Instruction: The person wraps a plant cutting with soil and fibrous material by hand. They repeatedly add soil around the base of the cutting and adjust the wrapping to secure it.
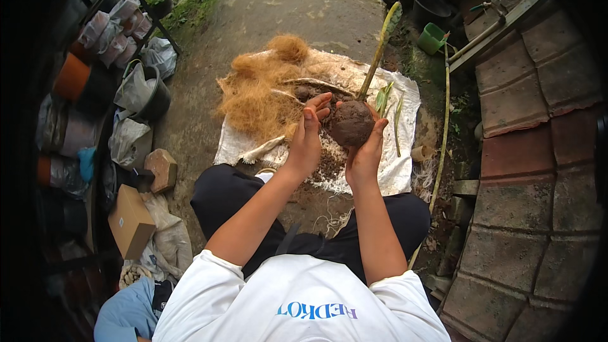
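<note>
A rounded ball of dark, moist soil [352, 124] rests in my right hand [366, 156], whose fingers curl around its right side and underside. From behind the ball rises a long, thick plant leaf or stalk [377, 52], leaning to the upper right; whether it is rooted in the ball cannot be told. My left hand [308, 135] is cupped just left of the ball, thumb raised, holding nothing. Loose soil [330, 166] lies below on a white woven sack [399, 171]. Brown coconut-like fibre [266, 99] is heaped on the sack's left half. Cut green leaves [384, 99] lie right of the ball.
Left stand a dark bucket [159, 95] with plastic, a cardboard box [131, 221], a paving block [160, 170] and wrapped pots [111, 28]. Right are a hose [446, 118], a green pot [431, 38] and roof tiles [515, 209]. Someone's light-blue clothing [126, 311] shows lower left.
</note>
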### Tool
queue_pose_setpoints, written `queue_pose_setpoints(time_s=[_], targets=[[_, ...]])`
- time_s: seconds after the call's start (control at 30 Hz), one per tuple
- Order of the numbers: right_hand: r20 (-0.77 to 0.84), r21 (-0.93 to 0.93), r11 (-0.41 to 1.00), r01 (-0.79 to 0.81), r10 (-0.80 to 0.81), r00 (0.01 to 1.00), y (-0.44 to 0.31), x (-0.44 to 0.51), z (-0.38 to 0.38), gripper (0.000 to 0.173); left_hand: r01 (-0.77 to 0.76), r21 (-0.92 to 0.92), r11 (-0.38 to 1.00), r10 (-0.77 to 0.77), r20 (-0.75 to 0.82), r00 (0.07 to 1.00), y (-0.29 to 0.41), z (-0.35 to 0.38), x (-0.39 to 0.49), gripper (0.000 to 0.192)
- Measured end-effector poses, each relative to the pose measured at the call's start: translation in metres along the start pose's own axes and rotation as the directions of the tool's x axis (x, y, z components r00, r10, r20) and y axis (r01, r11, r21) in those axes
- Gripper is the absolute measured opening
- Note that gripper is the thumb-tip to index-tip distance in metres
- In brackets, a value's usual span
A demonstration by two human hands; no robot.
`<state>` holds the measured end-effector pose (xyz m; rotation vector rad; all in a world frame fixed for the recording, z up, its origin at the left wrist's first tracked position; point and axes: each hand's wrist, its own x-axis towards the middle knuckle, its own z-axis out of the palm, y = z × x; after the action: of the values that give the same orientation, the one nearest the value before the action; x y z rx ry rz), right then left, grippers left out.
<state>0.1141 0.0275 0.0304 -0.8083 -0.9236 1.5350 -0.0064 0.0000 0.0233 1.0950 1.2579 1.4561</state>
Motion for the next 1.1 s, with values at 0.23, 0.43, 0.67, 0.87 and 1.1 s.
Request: queue_pose_setpoints(time_s=[0.23, 0.43, 0.67, 0.87, 1.1], targets=[[0.141, -0.549, 0.797, 0.25, -0.206, 0.968, -0.007, 0.002, 0.004, 0.068, -0.043, -0.162, 0.986, 0.058, 0.086, 0.995, 0.0, 0.014, -0.017, 0.097], [0.069, -0.261, 0.957, 0.124, -0.11, 0.992, -0.01, 0.006, 0.001, 0.058, -0.074, 0.03, 0.997, 0.072, 0.07, 0.995, 0.008, 0.004, -0.011, 0.101], [0.176, 0.13, 0.984, -0.124, 0.1, 0.979, -0.013, 0.006, -0.001, 0.065, -0.234, 0.263, 0.936, 0.256, -0.052, 0.965, 0.016, -0.004, -0.006, 0.103], [0.202, 0.241, 0.897, -0.371, 0.327, 0.923, -0.021, 0.004, -0.006, 0.061, -0.368, 0.752, 0.546, 0.428, 0.127, 0.895, 0.023, -0.01, -0.012, 0.099], [0.307, 0.472, 0.671, -0.572, 0.484, 0.82, -0.023, -0.007, 0.003, 0.054, -0.577, 0.64, 0.508, 0.599, 0.218, 0.77, 0.017, -0.008, -0.001, 0.09]])
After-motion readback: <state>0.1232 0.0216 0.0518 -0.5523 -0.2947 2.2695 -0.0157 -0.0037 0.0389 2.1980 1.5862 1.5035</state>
